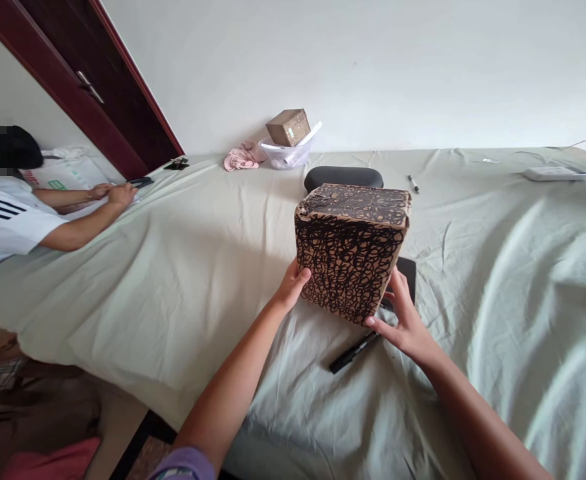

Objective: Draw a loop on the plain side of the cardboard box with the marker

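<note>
A cardboard box (351, 250) covered in black scribbles sits tilted on the pale green sheet (197, 267). My left hand (293, 287) presses its left lower side, fingers wrapped against it. On the other side, my right hand (405, 320) holds the right lower corner with the thumb under the edge. A black marker (355, 351) lies on the sheet just below my right hand. A flat black object (407, 273) lies partly hidden behind the box.
Another person's hands (115, 193) rest on the sheet at far left. At the back stand a clear tub (285, 155) with a small cardboard box (289, 127), a pink cloth (243, 157), a black cushion (343, 177), a pen (413, 183) and a white device (553, 173).
</note>
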Demonstrator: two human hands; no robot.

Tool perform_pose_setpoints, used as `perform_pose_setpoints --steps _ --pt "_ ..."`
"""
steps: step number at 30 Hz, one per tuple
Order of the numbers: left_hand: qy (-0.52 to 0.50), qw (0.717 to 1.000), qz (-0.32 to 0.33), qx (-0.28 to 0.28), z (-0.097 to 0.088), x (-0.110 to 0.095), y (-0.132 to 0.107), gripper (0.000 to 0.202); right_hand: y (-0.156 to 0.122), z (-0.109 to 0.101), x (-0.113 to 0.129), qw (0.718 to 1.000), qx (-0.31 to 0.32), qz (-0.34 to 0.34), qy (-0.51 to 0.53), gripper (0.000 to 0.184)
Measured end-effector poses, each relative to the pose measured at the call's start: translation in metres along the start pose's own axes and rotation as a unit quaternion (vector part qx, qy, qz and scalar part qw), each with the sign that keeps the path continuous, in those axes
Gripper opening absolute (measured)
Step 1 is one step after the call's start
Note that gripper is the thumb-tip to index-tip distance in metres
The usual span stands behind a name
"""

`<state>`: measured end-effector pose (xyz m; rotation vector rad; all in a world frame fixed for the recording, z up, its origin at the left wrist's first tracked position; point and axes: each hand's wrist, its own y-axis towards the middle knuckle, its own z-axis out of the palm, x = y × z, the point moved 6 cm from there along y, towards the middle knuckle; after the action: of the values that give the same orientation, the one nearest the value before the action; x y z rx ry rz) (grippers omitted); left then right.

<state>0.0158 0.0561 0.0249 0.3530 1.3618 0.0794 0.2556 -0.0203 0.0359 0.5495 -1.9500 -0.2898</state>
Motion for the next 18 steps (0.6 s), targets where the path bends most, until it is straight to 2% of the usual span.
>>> perform_pose_setpoints --steps 13,18 --pt "0.002 1.0 0.021 0.009 -0.003 0.0066 -0.0003 0.07 0.0001 0.0009 -0.0009 1.0 -0.002 0.002 0.003 0.11" --pt "0.002 1.0 0.004 0.003 -0.0032 0.0066 -0.0013 0.076 -0.0001 0.0023 0.0004 1.0 -0.003 -0.004 0.009 0.11"
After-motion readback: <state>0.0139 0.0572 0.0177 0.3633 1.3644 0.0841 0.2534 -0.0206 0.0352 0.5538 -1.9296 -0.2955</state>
